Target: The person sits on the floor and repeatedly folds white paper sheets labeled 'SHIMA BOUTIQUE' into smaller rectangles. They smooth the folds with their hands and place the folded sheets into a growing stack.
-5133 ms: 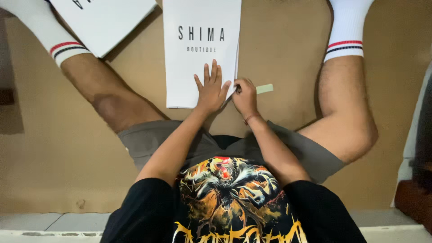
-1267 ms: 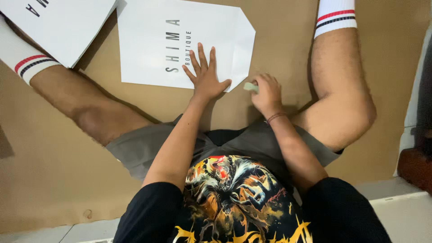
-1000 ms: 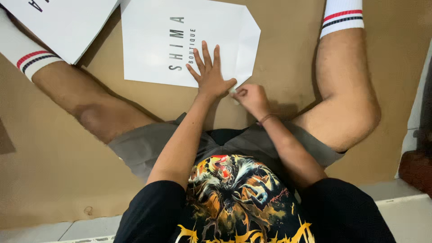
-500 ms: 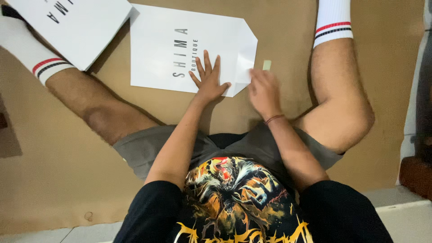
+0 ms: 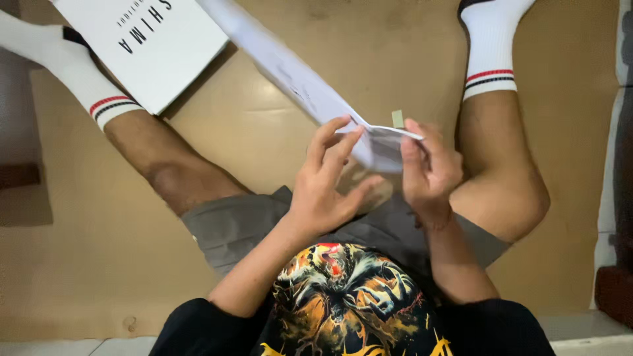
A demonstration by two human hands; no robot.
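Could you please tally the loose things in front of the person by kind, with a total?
White paper bags: 2, one lifted bag held by the left hand and right hand, one flat bag on the floor.
Small pale green piece: 1.
Total: 3.

A flat white paper bag (image 5: 310, 86) was lifted, tilted, above the brown floor, and another white printed bag (image 5: 142, 49) lay upper left.

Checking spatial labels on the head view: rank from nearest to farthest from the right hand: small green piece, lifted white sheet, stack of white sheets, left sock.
From the right hand:
1. Lifted white sheet, held at its near end.
2. Small green piece, on the floor just above the fingertips.
3. Stack of white sheets, upper left.
4. Left sock, far left, beside the stack.
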